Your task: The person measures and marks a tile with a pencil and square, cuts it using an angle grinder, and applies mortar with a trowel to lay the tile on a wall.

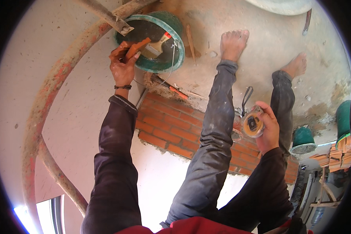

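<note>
The left hand (122,69) grips an orange brick piece (136,49) over the mouth of a green bucket (179,50) — a brush (155,48) lies within its rim. The right hand (270,132) clasps a round tape measure (253,124) — orange brickwork (167,124) beyond.

Here's a mud-caked metal pipe (59,75) curving through ten o'clock! A wood splinter (190,41) lies at twelve, a small green bucket (303,135) sits past three, and at four, dimly, perhaps a plastic bottle (318,213).
</note>
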A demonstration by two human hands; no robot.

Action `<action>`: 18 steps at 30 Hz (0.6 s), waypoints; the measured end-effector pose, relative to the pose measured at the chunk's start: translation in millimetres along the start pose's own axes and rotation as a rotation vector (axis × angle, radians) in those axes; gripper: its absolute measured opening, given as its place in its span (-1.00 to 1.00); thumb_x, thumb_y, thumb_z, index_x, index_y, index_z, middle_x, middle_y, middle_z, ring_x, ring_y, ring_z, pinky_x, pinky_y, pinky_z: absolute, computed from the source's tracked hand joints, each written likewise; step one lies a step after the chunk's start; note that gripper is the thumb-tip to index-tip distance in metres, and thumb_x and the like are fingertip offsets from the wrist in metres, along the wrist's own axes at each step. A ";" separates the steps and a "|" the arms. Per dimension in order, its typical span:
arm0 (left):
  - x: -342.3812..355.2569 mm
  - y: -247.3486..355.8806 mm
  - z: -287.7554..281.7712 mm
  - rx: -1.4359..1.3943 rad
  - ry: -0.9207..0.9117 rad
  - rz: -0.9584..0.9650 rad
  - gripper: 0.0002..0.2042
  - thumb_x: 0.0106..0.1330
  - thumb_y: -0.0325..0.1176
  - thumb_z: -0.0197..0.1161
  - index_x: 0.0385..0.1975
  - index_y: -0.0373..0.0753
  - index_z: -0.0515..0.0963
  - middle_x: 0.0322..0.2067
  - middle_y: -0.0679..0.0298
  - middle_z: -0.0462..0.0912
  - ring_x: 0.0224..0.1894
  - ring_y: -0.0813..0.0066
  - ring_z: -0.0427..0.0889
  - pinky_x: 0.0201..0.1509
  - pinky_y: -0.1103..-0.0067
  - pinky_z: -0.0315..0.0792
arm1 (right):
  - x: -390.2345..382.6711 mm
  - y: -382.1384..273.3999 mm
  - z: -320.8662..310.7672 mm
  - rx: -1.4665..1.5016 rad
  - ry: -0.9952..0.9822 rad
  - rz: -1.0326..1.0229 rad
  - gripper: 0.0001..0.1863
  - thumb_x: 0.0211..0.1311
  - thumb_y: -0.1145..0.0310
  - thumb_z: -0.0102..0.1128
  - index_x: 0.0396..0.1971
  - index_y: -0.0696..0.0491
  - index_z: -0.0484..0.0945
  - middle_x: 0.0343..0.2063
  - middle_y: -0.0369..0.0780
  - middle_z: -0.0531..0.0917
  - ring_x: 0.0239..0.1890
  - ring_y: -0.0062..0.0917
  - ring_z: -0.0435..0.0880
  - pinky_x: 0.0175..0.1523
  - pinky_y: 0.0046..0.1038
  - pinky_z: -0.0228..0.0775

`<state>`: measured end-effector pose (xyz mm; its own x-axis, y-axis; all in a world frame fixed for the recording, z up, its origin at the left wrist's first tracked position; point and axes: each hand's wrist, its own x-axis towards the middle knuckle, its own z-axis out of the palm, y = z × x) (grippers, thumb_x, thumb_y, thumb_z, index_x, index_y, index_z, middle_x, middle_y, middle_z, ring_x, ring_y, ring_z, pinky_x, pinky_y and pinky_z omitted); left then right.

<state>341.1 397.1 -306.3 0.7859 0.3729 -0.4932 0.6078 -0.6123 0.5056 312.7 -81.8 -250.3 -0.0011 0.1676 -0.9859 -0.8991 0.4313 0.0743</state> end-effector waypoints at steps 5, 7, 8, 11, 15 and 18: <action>-8.1 38.0 -15.6 -0.152 -0.209 -0.170 -0.44 0.25 -0.25 0.40 0.18 -0.29 0.34 0.01 0.21 0.56 0.00 0.44 0.55 0.13 0.49 0.42 | -2.4 -7.3 -0.8 -0.022 -0.019 -0.009 -0.65 0.29 0.47 -0.02 0.07 0.13 0.47 -0.14 -0.21 0.55 -0.11 -0.53 0.58 0.02 -0.48 0.45; -6.2 35.1 -14.7 -0.186 -0.292 -0.292 -0.45 0.29 -0.21 0.36 0.19 -0.30 0.33 0.03 0.21 0.54 0.04 0.45 0.53 0.15 0.50 0.40 | -3.3 -8.4 -1.5 -0.004 -0.029 -0.012 -0.65 0.30 0.47 -0.02 0.07 0.13 0.47 -0.14 -0.21 0.55 -0.11 -0.53 0.58 0.03 -0.49 0.45; -2.7 31.0 -13.9 -0.184 -0.331 -0.364 -0.45 0.30 -0.19 0.34 0.20 -0.30 0.33 0.05 0.21 0.53 0.06 0.46 0.51 0.16 0.50 0.39 | -4.2 -8.8 -2.8 0.017 -0.024 -0.011 -0.66 0.29 0.49 -0.02 0.06 0.13 0.48 -0.15 -0.22 0.55 -0.12 -0.54 0.58 0.02 -0.49 0.44; -2.2 21.8 -24.9 -0.204 -0.358 -0.513 -0.41 0.36 -0.09 0.26 0.25 -0.33 0.28 0.07 0.17 0.51 0.09 0.44 0.49 0.18 0.52 0.38 | 0.2 -10.6 3.5 0.051 -0.056 0.003 -0.67 0.28 0.52 0.00 0.04 0.12 0.49 -0.16 -0.23 0.56 -0.12 -0.56 0.57 0.01 -0.49 0.43; 7.5 25.7 4.0 -0.214 -0.363 -0.602 -0.36 0.41 0.04 0.12 0.28 -0.36 0.26 0.12 0.12 0.48 0.11 0.41 0.49 0.19 0.53 0.37 | -4.3 -6.6 -3.1 0.071 -0.016 -0.018 -0.67 0.27 0.53 0.01 0.03 0.12 0.51 -0.15 -0.23 0.56 -0.11 -0.56 0.56 0.02 -0.50 0.41; 11.7 19.7 6.8 -0.217 -0.303 -0.599 -0.34 0.43 0.11 0.04 0.27 -0.36 0.28 0.12 0.12 0.48 0.11 0.40 0.49 0.18 0.53 0.38 | -3.2 -11.3 1.0 0.076 -0.036 -0.013 -0.67 0.26 0.53 0.02 0.03 0.12 0.51 -0.15 -0.23 0.56 -0.12 -0.57 0.56 0.03 -0.50 0.41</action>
<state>361.5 384.7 -307.0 0.2621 0.3729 -0.8901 0.9597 -0.1975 0.1999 323.3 -86.4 -247.8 0.0268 0.1925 -0.9809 -0.8633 0.4992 0.0744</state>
